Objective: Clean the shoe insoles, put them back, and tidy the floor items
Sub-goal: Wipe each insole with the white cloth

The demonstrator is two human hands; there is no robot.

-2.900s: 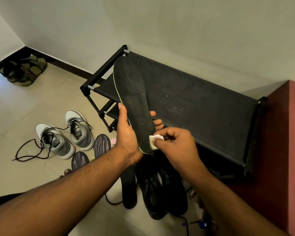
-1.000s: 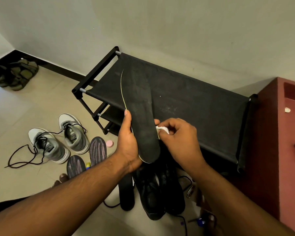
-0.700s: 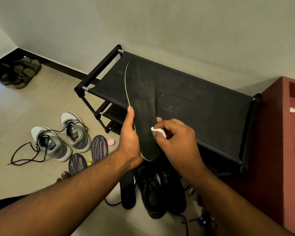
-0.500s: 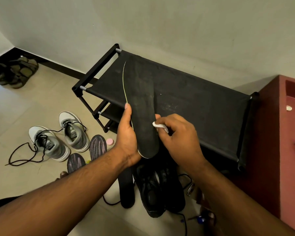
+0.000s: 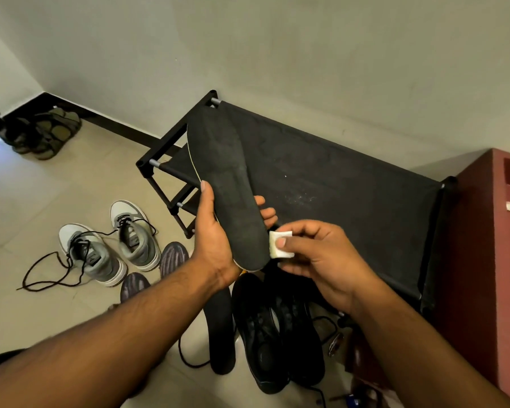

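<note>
— How many insoles are counted, and where?
— Four. One black insole (image 5: 231, 198) is held upright over the shoe rack (image 5: 351, 184), gripped near its heel by the left hand (image 5: 215, 240). A white wipe (image 5: 281, 244) is pinched in the right hand (image 5: 315, 254) against the heel edge. Another black insole (image 5: 221, 328) and two grey patterned insoles (image 5: 173, 256) are laid on the floor (image 5: 27, 201).
— Shoes?
— Two grey sneakers (image 5: 112, 248), two black shoes (image 5: 274, 331), sandals (image 5: 42, 134) in the corner. No writing can be read.
— Open room?
— Bare floor is seen leftward; a red cabinet (image 5: 498, 260) is set against the rack's right end.
</note>
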